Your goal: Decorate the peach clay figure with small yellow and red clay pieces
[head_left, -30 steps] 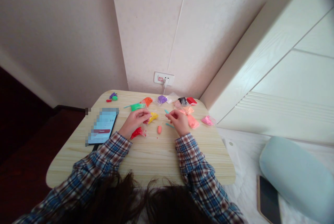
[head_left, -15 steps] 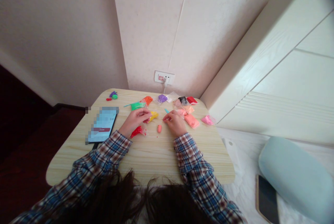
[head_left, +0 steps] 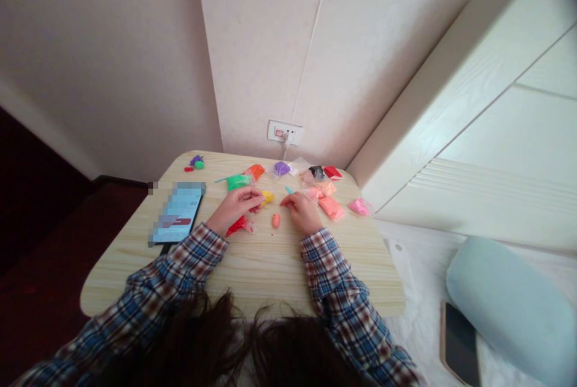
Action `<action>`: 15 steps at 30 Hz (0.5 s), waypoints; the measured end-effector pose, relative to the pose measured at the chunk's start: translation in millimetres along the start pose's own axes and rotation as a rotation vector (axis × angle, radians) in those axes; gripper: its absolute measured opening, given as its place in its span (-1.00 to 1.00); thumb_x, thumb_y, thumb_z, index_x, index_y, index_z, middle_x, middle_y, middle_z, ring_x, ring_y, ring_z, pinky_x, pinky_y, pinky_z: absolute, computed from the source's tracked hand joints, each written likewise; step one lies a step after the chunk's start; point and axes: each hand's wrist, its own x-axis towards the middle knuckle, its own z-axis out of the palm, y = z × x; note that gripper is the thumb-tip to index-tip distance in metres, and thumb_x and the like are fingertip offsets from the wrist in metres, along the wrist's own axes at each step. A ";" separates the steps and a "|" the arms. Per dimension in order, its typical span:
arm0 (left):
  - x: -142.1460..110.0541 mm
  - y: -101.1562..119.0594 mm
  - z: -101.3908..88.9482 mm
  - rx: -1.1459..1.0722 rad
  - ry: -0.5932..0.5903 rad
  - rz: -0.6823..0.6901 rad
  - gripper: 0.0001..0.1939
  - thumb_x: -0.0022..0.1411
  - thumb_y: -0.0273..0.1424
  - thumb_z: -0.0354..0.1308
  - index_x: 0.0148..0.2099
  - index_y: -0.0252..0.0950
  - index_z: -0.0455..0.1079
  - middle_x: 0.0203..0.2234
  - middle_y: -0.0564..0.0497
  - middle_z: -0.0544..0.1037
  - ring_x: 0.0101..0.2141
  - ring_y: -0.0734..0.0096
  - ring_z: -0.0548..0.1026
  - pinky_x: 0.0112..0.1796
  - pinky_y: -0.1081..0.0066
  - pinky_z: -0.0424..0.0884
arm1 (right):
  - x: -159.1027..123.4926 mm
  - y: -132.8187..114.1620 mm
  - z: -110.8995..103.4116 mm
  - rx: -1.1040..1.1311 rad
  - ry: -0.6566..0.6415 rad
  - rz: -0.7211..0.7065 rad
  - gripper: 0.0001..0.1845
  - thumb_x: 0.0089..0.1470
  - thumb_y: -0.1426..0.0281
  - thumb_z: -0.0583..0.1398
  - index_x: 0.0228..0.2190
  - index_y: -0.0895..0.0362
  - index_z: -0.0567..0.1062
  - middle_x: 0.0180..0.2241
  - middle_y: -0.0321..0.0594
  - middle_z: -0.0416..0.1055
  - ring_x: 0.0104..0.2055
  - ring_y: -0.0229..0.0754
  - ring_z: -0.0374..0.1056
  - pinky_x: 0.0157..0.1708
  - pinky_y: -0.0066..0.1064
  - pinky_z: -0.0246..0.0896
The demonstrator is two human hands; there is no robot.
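Observation:
My left hand (head_left: 235,207) hovers over the table with its thumb and fingers pinched together; anything between them is too small to make out. It is beside a yellow clay packet (head_left: 267,197), with a red clay packet (head_left: 241,225) below it. Opposite, my right hand (head_left: 303,213) is also pinched, fingertips pointing left. A light blue stick tip (head_left: 289,190) shows just beyond its fingers; whether the hand holds it I cannot tell. Between the hands, a small coral clay piece (head_left: 276,220), rounded and longish, lies on the wooden table (head_left: 270,273).
Clay packets in green (head_left: 237,182), orange (head_left: 256,171), purple (head_left: 282,169), black (head_left: 317,172), coral (head_left: 332,208) and pink (head_left: 359,206) lie around. Small clay pieces (head_left: 197,162) sit back left. A phone (head_left: 180,219) is on the left, an outlet (head_left: 285,133) behind.
My right fingertips have shifted slightly left. My left hand stays nearly in place, still pinched. The view has tilted a little; the coral piece lies where it was.

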 end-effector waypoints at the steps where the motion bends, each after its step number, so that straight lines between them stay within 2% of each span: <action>1: 0.0 -0.5 0.0 0.002 0.000 -0.001 -0.77 0.00 -0.26 0.25 -0.41 -0.34 0.38 -0.60 0.12 0.41 -0.53 0.51 0.35 -0.43 0.47 0.31 | 0.0 0.1 0.1 0.004 0.008 -0.003 -0.73 -0.02 0.64 0.07 -0.45 0.13 0.51 -0.40 -0.20 0.43 -0.30 -0.18 0.32 -0.23 -0.33 0.17; 7: -0.3 -1.6 0.5 0.018 -0.003 -0.002 -0.76 -0.01 -0.24 0.25 -0.39 -0.32 0.38 -0.59 0.11 0.41 -0.52 0.49 0.37 -0.44 0.46 0.33 | 0.8 -10.9 -8.0 0.049 0.099 -0.076 -0.72 0.05 0.59 0.00 -0.40 0.13 0.48 -0.40 -0.18 0.43 -0.32 -0.17 0.33 -0.27 -0.31 0.20; 11: -1.1 -0.3 1.1 0.031 -0.026 0.008 -0.73 -0.01 -0.21 0.24 -0.39 -0.33 0.39 -0.59 0.10 0.41 -0.51 0.47 0.37 -0.43 0.44 0.35 | -2.5 -29.1 -14.8 0.120 0.148 -0.215 -0.78 0.16 0.44 0.00 -0.31 0.09 0.45 -0.32 -0.16 0.41 -0.21 -0.15 0.33 -0.17 -0.29 0.23; 15: -1.7 1.7 1.8 0.042 -0.065 0.022 -0.73 -0.03 -0.21 0.26 -0.39 -0.34 0.42 -0.57 0.08 0.42 -0.50 0.46 0.38 -0.43 0.44 0.35 | -8.6 -42.8 -13.3 0.171 0.151 -0.341 -0.80 0.17 0.39 0.03 -0.26 0.07 0.44 -0.26 -0.13 0.40 -0.17 -0.13 0.32 -0.14 -0.25 0.25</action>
